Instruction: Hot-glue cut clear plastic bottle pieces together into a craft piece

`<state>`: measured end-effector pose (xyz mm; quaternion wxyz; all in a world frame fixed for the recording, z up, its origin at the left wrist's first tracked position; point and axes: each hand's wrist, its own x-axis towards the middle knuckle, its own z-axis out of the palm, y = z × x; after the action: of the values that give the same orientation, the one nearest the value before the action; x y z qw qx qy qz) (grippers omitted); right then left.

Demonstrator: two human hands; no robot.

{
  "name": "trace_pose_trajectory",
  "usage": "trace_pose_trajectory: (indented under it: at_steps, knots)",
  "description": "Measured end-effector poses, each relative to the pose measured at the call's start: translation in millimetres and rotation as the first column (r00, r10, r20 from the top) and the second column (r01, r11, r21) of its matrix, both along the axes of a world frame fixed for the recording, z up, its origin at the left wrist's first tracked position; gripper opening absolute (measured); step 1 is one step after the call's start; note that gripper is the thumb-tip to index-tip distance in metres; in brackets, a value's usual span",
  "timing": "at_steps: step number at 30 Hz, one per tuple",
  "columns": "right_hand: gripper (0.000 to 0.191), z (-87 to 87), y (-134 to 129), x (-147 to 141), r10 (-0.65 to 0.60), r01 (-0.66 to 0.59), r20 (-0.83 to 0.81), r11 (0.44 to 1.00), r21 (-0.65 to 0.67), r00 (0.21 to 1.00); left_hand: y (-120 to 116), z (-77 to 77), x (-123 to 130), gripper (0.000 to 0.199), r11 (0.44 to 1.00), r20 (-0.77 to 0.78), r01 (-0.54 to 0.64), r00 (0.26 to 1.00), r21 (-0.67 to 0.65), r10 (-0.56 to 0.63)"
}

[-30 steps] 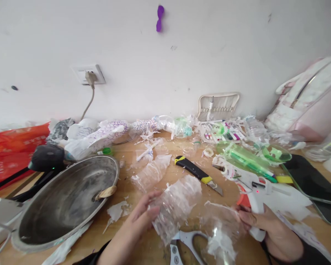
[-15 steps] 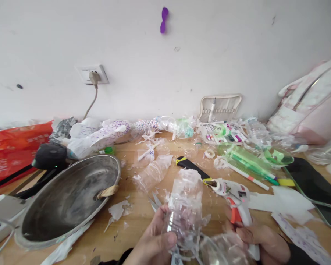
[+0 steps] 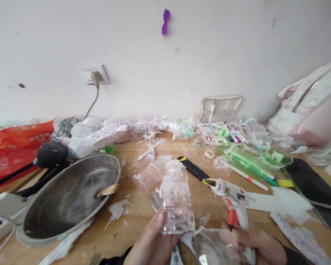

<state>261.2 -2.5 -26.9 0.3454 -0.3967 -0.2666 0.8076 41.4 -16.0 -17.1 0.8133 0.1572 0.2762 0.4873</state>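
My left hand (image 3: 151,235) is closed around a clear ribbed plastic bottle piece (image 3: 176,198), its frosted, whitish end pointing away from me. In my right hand (image 3: 256,239) is a white glue gun (image 3: 234,198) with an orange trigger, its metal nozzle pointing left. A second clear plastic piece (image 3: 215,246) lies between the hands, against my right fingers. Scissors (image 3: 176,255) lie partly under the bottle piece, the blade tips showing to its left. Beyond the nozzle is a black and yellow cutter knife (image 3: 194,169).
An oval metal basin (image 3: 68,198) with a wooden-looking stick is on the left. Plastic scraps, markers (image 3: 226,132) and a green bottle piece (image 3: 245,162) cover the back. Phones (image 3: 311,180) and a pink-white backpack (image 3: 311,106) are at right, a red bag (image 3: 19,147) at left.
The bottle piece in my left hand has shifted left and slightly away from me, and it has turned. My right hand and the glue gun have barely moved.
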Motion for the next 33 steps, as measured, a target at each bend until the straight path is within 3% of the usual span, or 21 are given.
trace_pose_trajectory:
  at_steps: [5,11,19,25,33]
  knots:
    - [0.04,-9.5,-2,-10,0.041,-0.036,-0.079,0.998,0.058,0.996,-2,-0.2,0,0.043,0.995,0.027,0.092,0.996,-0.049,-0.091]
    - [0.038,1.8,-1,-22,-0.092,0.092,-0.016,0.996,-0.01,0.996,-13,-1.7,4,0.05,0.998,0.014,0.061,0.998,0.028,-0.061]
    - [0.031,-4.8,-2,-18,-0.134,0.135,0.038,0.99,-0.04,0.99,-10,-0.9,3,0.043,0.998,-0.022,0.06,0.998,0.024,-0.059]
    - [0.032,-1.3,-2,-18,-0.112,0.113,0.021,0.993,-0.032,0.993,-5,5.5,2,0.048,0.991,-0.137,-0.133,0.981,0.03,0.136]
    - [0.042,-8.7,-12,-21,-0.142,0.141,0.032,0.989,0.035,0.989,1,12.1,4,0.053,0.929,-0.24,-0.37,0.901,0.013,0.362]
